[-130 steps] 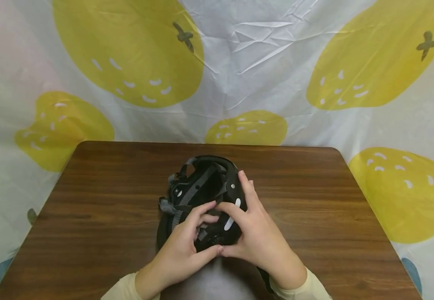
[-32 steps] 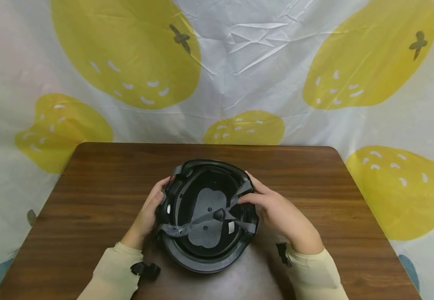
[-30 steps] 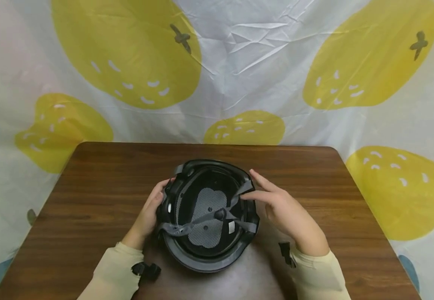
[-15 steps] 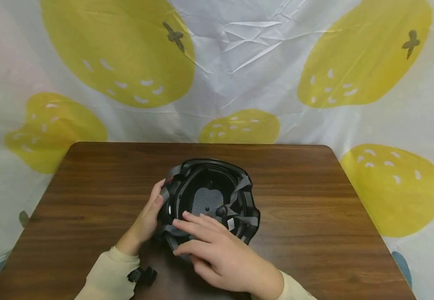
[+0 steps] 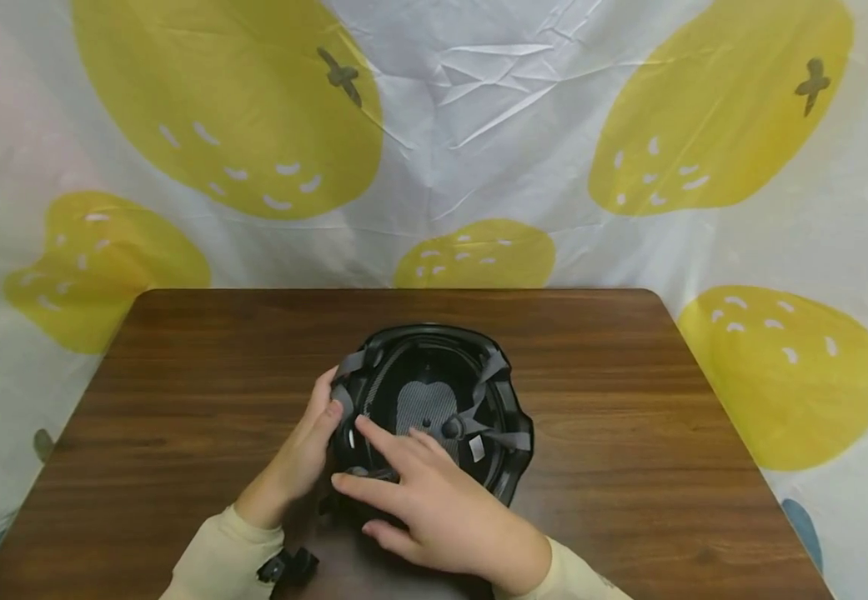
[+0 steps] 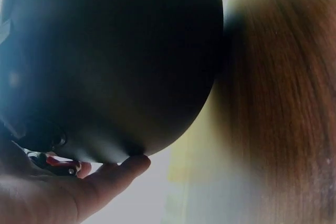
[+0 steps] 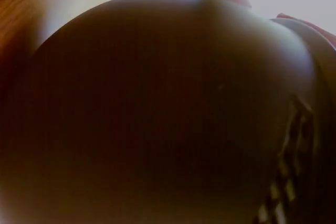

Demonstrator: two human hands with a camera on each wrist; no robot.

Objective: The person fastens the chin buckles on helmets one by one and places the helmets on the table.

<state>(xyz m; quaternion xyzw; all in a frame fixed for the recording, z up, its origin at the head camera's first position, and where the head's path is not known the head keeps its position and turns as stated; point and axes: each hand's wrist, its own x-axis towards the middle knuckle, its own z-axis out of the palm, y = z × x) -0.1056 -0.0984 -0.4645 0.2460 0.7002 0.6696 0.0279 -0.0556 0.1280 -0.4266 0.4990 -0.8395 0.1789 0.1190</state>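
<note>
A black helmet [image 5: 512, 492] lies with its opening turned up, showing grey lining and a dark shell that fills both wrist views. My left hand [image 5: 294, 458] grips its left side, thumb on the rim by a grey strap [image 5: 353, 363] and the other fingers outside on the shell. Reaching across the near part of the opening, my right hand [image 5: 456, 521] has its fingers spread and fairly straight, their tips at the left inner edge and a strap end there. Another grey strap [image 5: 488, 369] hangs inside on the right. The near brim is mostly hidden behind the right hand.
A brown wooden table [image 5: 644, 400] with rounded far corners lies underneath. Behind it hangs a white cloth [image 5: 471, 167] with yellow fruit prints. At the left sleeve sits a small black wrist device [image 5: 287, 568].
From resting on its side, the helmet has turned opening-up. My right hand has left the right rim and swung across to the left inner edge. The left hand keeps its hold.
</note>
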